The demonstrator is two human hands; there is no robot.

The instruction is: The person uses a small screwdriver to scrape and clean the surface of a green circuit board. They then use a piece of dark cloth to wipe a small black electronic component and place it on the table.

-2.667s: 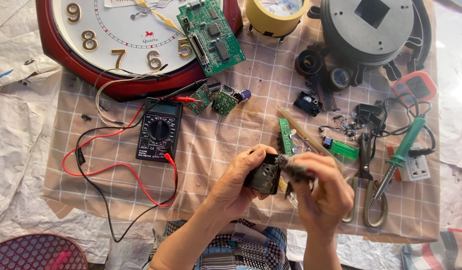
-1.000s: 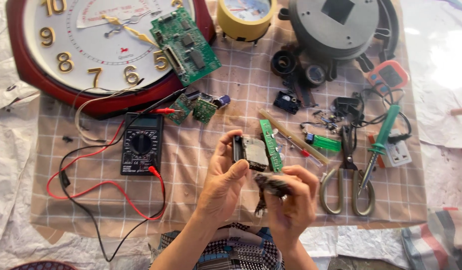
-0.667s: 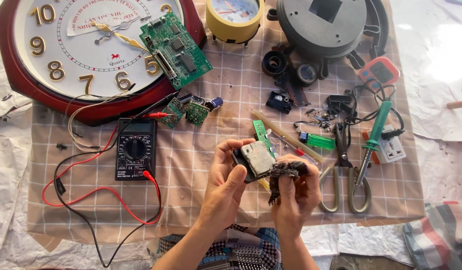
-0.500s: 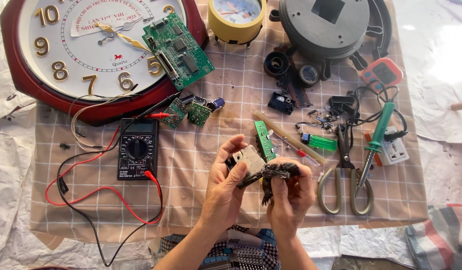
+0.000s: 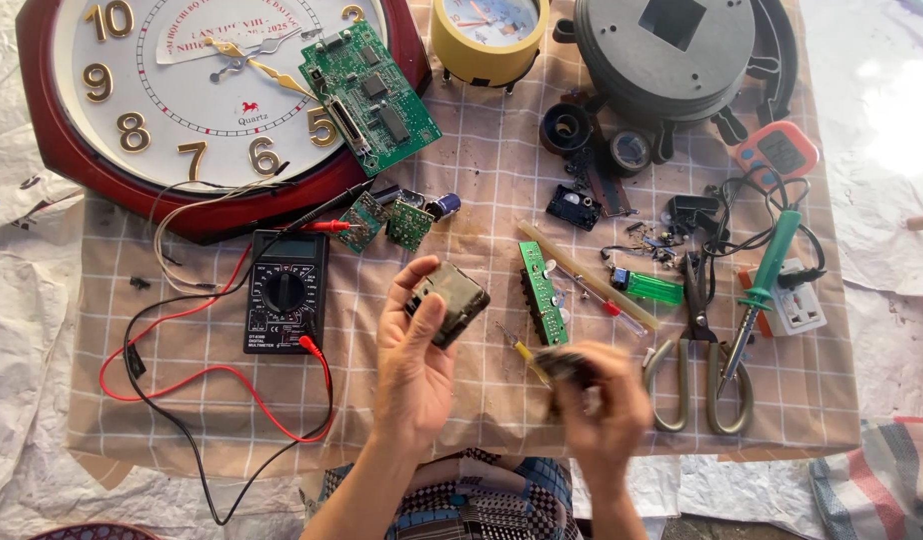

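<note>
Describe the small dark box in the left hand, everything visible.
The small dark box is a squarish, grey-brown casing that looks like worn plastic, with rounded corners and a dull sheen. It is tilted, held off the checked cloth by the left hand, thumb and fingers gripping its lower left side. Nothing else touches it.

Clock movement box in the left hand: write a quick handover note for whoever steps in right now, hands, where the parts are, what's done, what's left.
Left hand holds the small dark movement box up above the checked cloth.
Right hand is blurred, gripping a small dark part apart from the box; what it is cannot be told.
Nearby: narrow green board, multimeter with leads, scissors, green soldering iron, wall clock.
Done: box and part are separate.
Left: both remain in hand, nothing set down.
</note>
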